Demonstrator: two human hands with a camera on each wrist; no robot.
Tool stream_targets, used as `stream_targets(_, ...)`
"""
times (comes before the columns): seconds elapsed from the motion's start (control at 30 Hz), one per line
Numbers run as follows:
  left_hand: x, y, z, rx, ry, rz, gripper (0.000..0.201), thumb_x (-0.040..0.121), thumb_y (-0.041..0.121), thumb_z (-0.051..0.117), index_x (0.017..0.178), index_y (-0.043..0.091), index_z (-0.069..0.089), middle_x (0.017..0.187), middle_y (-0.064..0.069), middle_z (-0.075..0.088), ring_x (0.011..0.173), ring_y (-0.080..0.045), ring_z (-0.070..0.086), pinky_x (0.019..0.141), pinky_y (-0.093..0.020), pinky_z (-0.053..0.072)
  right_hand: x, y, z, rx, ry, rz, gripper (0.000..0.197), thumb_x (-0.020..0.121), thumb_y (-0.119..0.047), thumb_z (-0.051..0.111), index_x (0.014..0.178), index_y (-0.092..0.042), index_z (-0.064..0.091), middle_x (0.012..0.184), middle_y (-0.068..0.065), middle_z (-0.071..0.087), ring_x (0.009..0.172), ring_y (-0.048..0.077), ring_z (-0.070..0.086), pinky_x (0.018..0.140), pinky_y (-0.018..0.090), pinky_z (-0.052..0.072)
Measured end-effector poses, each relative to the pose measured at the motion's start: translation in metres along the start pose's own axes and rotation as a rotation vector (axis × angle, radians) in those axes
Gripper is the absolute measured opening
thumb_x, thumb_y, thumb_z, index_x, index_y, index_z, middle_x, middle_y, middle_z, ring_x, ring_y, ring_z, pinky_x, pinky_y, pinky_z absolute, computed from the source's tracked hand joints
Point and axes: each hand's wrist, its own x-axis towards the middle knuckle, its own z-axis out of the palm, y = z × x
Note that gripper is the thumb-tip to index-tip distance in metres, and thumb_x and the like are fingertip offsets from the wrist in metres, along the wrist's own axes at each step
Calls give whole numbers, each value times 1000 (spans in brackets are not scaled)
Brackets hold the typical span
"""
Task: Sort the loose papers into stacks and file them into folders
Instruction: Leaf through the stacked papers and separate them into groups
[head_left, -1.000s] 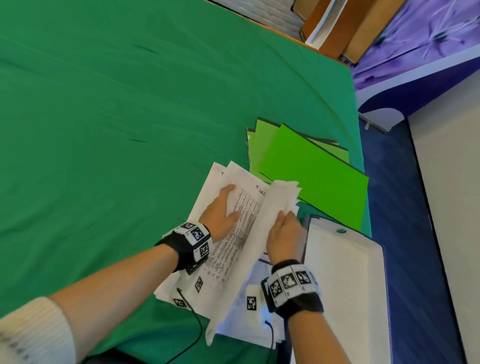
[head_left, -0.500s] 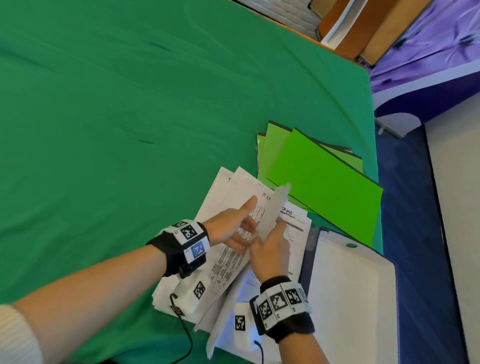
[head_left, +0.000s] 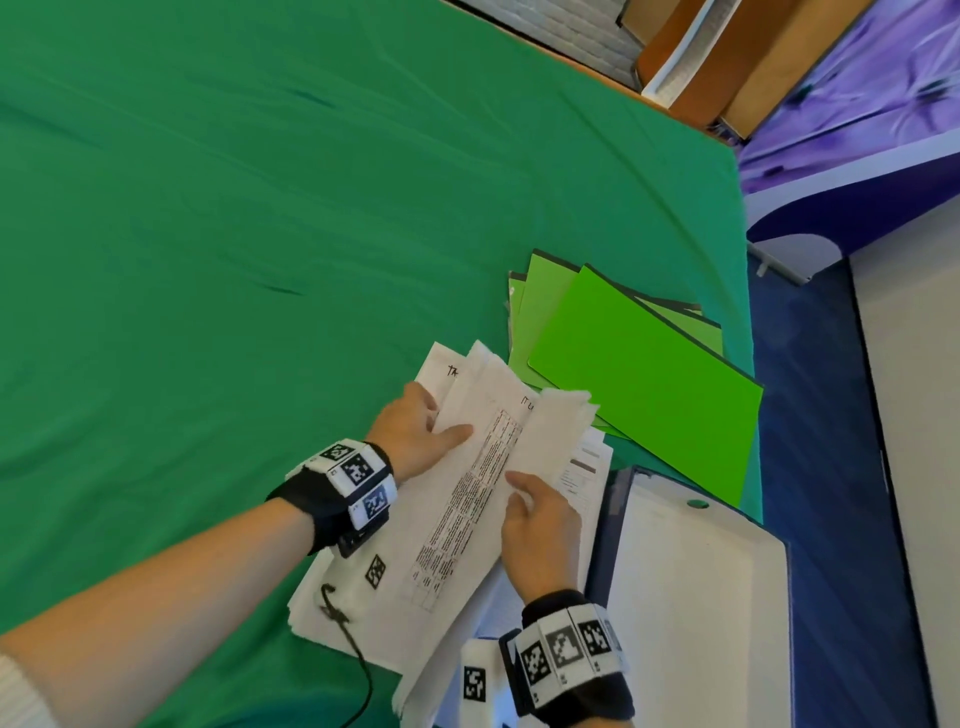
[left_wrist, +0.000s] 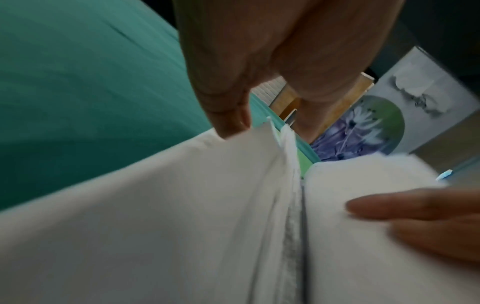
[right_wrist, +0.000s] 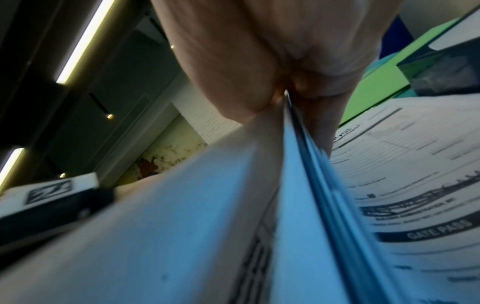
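Observation:
A loose pile of printed white papers (head_left: 467, 519) lies near the table's front right corner. My left hand (head_left: 415, 431) holds the pile's left sheets, thumb on top and fingers tucked behind their edge; in the left wrist view a fingertip (left_wrist: 231, 123) touches that edge. My right hand (head_left: 540, 525) pinches a lifted bundle of sheets (head_left: 556, 431) between thumb and fingers, seen edge-on as the bundle (right_wrist: 298, 205) in the right wrist view. A form headed GATE PASS (right_wrist: 415, 205) lies beneath. Bright green folders (head_left: 644, 384) are fanned just beyond the papers.
A green cloth (head_left: 234, 234) covers the table. An open white binder with a blue edge (head_left: 696, 597) sits at the front right, next to the pile. The table's right edge drops to blue floor (head_left: 831, 467). Wooden furniture (head_left: 727, 62) stands behind the far corner.
Both hands met at one upright sheet half a second ago. Now the left hand has drawn left onto its sheets, and the right holds a wider bundle tilted right.

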Motion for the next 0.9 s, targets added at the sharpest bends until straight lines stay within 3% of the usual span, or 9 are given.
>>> stream_targets(0.1,-36,20,-2,-380,-338,39,60,88,67,44,113,14,59,113,-1,65,87,-17,71,86,-38,57,-2,-11,-6,143,-17,57,48,96,-57,39,94,-20,71,89,-4,69,90,13,61,81,29,46)
stream_targets(0.2,-55,27,2,-381,-616,43,75,91,72,21,124,18,62,126,7,64,104,-10,68,96,-32,50,-4,-16,-6,201,-5,75,48,91,-64,43,104,-26,69,96,-8,69,92,11,62,81,28,47)
stream_targets(0.27,-50,19,4,-218,-491,85,75,90,72,26,127,16,60,131,2,61,112,-12,62,102,-34,45,-2,-13,-5,169,2,53,30,93,-41,56,114,-21,67,107,-3,70,101,17,62,84,27,47)
stream_targets(0.4,-23,-7,-2,370,92,26,57,95,50,51,131,6,46,131,-11,51,117,-24,50,100,-37,45,2,-1,0,30,12,83,25,96,-14,50,115,-2,59,113,17,64,106,33,57,86,31,42)
stream_targets(0.57,-8,-16,-5,358,97,-56,40,92,51,53,107,14,50,108,-4,58,99,-23,54,90,-39,47,-2,1,2,94,26,39,33,96,-8,50,128,-6,54,118,9,62,110,27,56,84,18,34)
stream_targets(0.67,-17,-14,-5,352,130,111,29,95,51,47,87,23,49,80,6,57,77,-16,52,84,-38,47,-1,-1,7,114,8,33,33,93,-8,52,125,-9,57,119,8,64,109,27,58,83,20,37)
stream_targets(0.77,-34,-9,2,216,-7,337,47,102,43,41,61,18,44,55,3,44,50,-14,39,60,-34,46,-1,-3,9,118,27,46,29,91,-10,54,120,-10,59,115,8,66,108,28,58,81,22,38)
stream_targets(0.83,-42,-8,11,163,-110,387,51,102,45,40,56,22,41,52,4,42,49,-13,39,55,-30,36,-3,-6,8,160,37,66,22,95,-21,52,113,-14,62,107,4,68,104,25,60,82,26,42)
stream_targets(0.9,-47,-8,18,29,-207,355,52,100,54,37,65,23,61,63,1,60,59,-14,55,61,-29,44,-4,-10,7,265,31,107,29,98,-44,46,101,-23,66,94,-6,69,94,14,62,78,28,45)
